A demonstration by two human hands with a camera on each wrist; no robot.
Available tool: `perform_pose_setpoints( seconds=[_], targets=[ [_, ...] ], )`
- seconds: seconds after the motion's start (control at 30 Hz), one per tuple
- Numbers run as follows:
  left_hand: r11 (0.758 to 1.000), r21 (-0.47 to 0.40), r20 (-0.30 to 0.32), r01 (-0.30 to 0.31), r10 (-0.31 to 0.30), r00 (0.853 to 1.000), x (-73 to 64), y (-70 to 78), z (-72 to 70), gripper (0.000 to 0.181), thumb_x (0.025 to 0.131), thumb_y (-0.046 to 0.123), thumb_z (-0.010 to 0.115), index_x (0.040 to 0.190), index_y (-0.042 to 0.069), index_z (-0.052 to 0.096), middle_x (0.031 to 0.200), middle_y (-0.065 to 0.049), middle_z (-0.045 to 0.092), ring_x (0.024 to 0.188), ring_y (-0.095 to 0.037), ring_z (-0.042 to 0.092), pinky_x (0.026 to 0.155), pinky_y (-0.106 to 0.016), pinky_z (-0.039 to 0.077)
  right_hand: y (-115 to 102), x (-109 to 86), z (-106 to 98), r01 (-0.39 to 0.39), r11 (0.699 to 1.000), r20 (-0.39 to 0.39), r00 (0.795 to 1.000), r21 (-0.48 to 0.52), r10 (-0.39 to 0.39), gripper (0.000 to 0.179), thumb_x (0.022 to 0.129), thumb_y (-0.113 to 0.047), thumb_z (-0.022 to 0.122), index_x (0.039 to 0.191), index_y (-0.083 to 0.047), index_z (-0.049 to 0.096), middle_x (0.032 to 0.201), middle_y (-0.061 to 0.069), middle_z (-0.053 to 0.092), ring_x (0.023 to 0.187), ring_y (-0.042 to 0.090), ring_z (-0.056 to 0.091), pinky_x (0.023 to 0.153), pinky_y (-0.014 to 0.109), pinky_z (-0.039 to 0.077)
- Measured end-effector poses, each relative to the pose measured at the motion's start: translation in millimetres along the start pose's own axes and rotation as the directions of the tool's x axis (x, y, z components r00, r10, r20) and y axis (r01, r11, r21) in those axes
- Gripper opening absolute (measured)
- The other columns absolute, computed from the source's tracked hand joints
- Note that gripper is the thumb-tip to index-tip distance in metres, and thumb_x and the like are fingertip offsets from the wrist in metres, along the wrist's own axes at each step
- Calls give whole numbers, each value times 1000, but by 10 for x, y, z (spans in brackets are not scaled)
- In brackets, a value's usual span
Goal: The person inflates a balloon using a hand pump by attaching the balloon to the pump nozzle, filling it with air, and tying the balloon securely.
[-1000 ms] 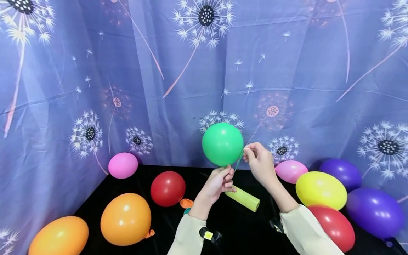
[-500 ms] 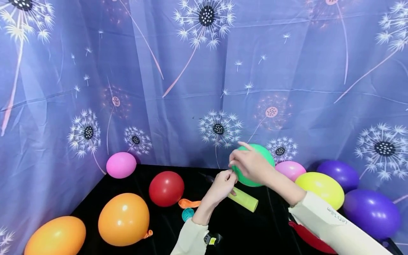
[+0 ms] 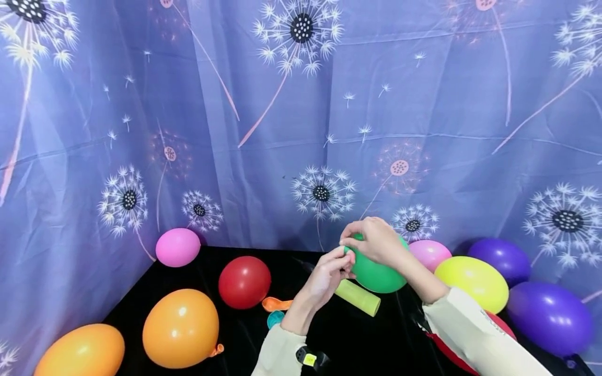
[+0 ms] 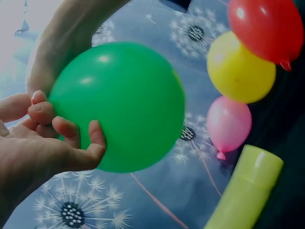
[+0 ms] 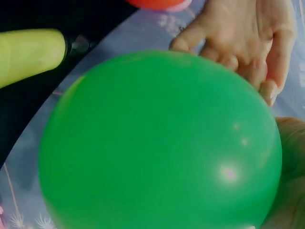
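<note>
From the head view, I see the green balloon (image 3: 382, 274) a bit right of the middle, low in the frame. The left hand (image 3: 324, 277) pinches its left end with bent fingers. The right hand (image 3: 373, 241) lies over its upper left part, fingers curled round that same end, their tips right by the left ones. What is squeezed between the tips is too small to see. A yellow-green tube (image 3: 359, 298) lies just below on the black desk (image 3: 371, 344). One second ago, the balloon was higher and in the middle, and the right hand was beside it, pulling a thin green strip. Now the balloon is lower and further right.

In the left wrist view, the balloon fills the middle. The left fingers curl at its left edge. A red balloon (image 4: 267, 28), a yellow balloon (image 4: 240, 69) and a pink balloon (image 4: 228, 124) sit at the right.

In the right wrist view, the balloon is huge. The left hand reaches it from the upper right. The right fingers are hidden behind it.
</note>
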State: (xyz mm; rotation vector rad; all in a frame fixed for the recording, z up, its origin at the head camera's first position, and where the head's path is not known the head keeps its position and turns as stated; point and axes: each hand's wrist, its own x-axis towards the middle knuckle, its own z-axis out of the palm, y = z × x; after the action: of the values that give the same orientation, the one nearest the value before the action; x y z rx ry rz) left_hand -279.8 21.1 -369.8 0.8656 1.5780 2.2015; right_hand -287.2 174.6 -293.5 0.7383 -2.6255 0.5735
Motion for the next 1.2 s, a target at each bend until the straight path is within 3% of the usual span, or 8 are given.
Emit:
perform_pose_setpoints(
  seconds=[0.1,0.27,0.37,0.47,0.63,0.77,1.07,1.2],
  targets=[
    [999,-50,-33,-1,-1,999,-23,37,-26,26,101,10,37,82,15,53,77,6,41,77,-10,41,80,-30,42,-47,-17,21,10,999,15,1000,34,-11,7,88,-15,70,84,-18,75,80,-5,73,70,12,60,81,44,49],
    [990,-141,-59,1,-9,998,-31,73,-51,32,100,6,35,76,15,54,70,8,43,70,-6,41,77,-28,39,-107,-142,75,51,999,-97,994,18,-49,5,86,-10,71,87,-13,75,80,-2,75,81,19,63,112,62,27],
    [985,-174,-62,-17,6,998,-33,92,-61,34,99,4,34,73,16,54,67,9,42,68,-5,40,77,-27,37,-140,-249,79,122,992,-185,975,-18,-123,9,84,-6,72,89,-12,76,84,-1,75,81,18,60,112,64,26],
    [990,-135,-59,-49,41,997,-49,112,-81,33,98,4,35,72,14,52,67,8,40,68,-7,38,75,-25,35,-161,-324,67,179,984,-222,959,-14,-178,14,81,-4,72,91,-12,77,88,-1,76,84,18,59,110,64,28],
    [998,-10,-23,-60,60,998,-83,120,-90,27,97,6,37,74,11,49,70,7,38,70,-8,37,73,-23,35,-179,-351,64,136,990,-224,967,47,-122,13,79,-4,71,86,-14,77,84,0,75,82,18,57,110,64,27],
    [999,0,-24,-50,50,998,-92,109,-90,27,98,5,37,75,10,50,69,7,39,68,-8,37,73,-22,35,-182,-318,92,119,992,-216,968,-41,-125,9,79,-8,72,81,-15,77,80,-2,74,82,17,57,112,62,26],
    [996,-83,-49,-42,38,998,-94,89,-103,35,95,1,38,66,13,52,65,9,46,60,-3,36,67,-19,37,-87,-310,129,322,938,-249,905,-132,-345,15,73,-6,69,75,-20,68,73,-11,63,80,10,53,107,55,32],
    [987,-156,0,-31,32,999,-88,87,-109,42,96,2,33,61,17,51,61,11,46,56,-1,34,69,-20,37,-66,-310,43,378,925,-158,916,27,-370,20,74,-3,66,76,-23,67,75,-16,59,81,4,46,95,44,35]
  ],
)
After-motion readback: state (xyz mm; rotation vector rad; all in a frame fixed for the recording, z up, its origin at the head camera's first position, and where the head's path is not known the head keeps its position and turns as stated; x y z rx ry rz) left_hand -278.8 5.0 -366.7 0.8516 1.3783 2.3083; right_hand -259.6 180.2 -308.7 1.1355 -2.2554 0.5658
